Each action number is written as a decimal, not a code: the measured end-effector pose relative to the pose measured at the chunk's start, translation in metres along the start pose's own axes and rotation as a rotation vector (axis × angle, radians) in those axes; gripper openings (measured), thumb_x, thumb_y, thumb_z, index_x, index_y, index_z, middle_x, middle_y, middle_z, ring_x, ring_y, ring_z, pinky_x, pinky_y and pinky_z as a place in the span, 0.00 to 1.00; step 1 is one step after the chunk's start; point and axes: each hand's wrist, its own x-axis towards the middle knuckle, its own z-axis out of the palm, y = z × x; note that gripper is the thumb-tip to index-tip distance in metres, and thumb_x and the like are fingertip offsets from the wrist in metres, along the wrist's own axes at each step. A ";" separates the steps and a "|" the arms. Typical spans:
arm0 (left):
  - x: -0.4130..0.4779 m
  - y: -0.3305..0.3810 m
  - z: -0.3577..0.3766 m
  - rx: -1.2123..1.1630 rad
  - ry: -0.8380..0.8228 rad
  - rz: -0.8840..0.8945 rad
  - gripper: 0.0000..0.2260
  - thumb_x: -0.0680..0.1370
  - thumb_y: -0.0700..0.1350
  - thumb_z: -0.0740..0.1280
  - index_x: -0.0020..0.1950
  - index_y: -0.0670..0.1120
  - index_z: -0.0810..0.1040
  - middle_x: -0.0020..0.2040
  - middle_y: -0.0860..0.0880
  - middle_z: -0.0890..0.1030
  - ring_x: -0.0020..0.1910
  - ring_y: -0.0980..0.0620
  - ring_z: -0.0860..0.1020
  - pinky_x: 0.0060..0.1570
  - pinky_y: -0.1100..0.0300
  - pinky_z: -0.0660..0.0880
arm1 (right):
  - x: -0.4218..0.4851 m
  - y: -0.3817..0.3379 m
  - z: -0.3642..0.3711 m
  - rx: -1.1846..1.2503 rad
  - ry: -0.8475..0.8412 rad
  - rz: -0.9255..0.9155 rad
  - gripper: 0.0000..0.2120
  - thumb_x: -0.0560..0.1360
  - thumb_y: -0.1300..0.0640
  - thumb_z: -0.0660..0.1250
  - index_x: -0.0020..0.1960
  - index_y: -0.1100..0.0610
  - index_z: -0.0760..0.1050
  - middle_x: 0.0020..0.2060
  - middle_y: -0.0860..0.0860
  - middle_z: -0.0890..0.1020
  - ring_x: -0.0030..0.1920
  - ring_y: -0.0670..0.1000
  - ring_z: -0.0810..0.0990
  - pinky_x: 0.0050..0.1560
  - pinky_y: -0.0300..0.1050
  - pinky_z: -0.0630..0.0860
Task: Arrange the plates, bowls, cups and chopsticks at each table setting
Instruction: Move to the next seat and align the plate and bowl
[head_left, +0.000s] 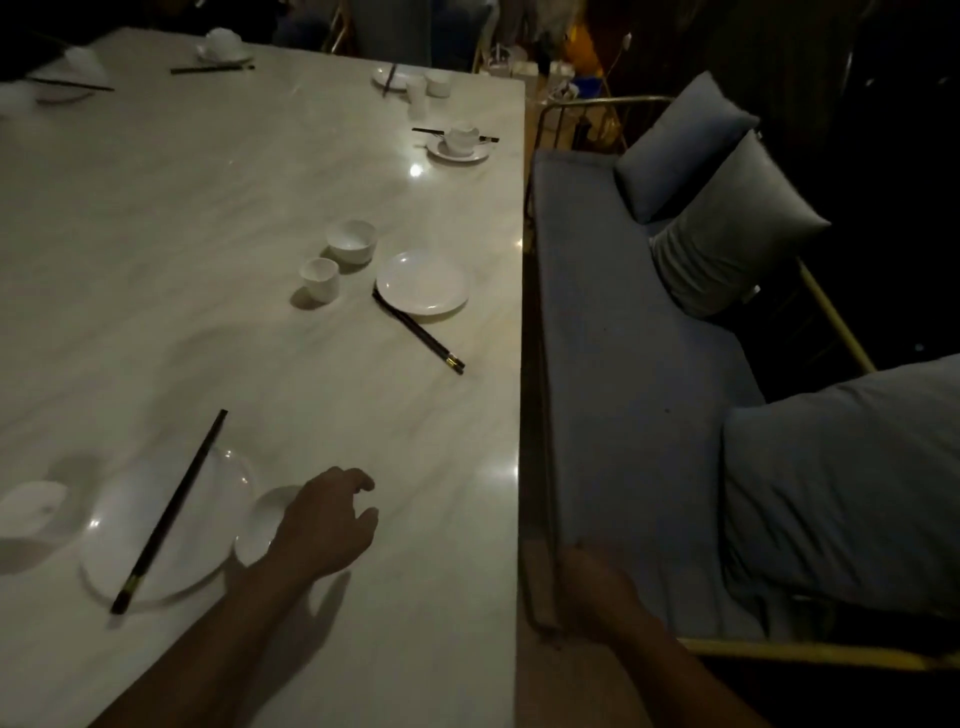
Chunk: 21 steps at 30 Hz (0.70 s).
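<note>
Left hand (324, 522): held over the small white dish (257, 525), fingers loosely curled, nothing gripped.
Right hand (597, 587): lowered beside the table (441, 623) edge; blurred, so the grip cannot be told.
Dish: set just beside the large plate (218, 499), which is crossed by chopsticks (171, 509).
</note>
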 end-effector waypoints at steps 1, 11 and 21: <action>0.000 0.002 0.002 -0.001 0.008 -0.008 0.16 0.73 0.49 0.70 0.59 0.49 0.77 0.55 0.48 0.79 0.53 0.49 0.78 0.54 0.55 0.75 | 0.010 -0.001 -0.005 0.017 0.023 -0.014 0.19 0.74 0.54 0.66 0.64 0.55 0.71 0.61 0.57 0.78 0.59 0.59 0.79 0.55 0.49 0.77; 0.028 0.012 0.013 -0.080 0.050 -0.084 0.17 0.73 0.52 0.67 0.60 0.49 0.76 0.57 0.48 0.77 0.55 0.47 0.77 0.53 0.54 0.75 | 0.088 -0.058 -0.061 -0.051 0.072 -0.243 0.13 0.73 0.52 0.65 0.56 0.54 0.74 0.54 0.52 0.76 0.53 0.56 0.79 0.49 0.46 0.76; 0.043 0.001 0.004 -0.108 0.112 -0.198 0.16 0.75 0.52 0.65 0.63 0.51 0.73 0.59 0.51 0.74 0.56 0.51 0.75 0.54 0.57 0.72 | 0.163 -0.134 -0.111 -0.150 0.003 -0.481 0.15 0.75 0.53 0.64 0.60 0.56 0.74 0.55 0.54 0.76 0.55 0.55 0.77 0.50 0.45 0.75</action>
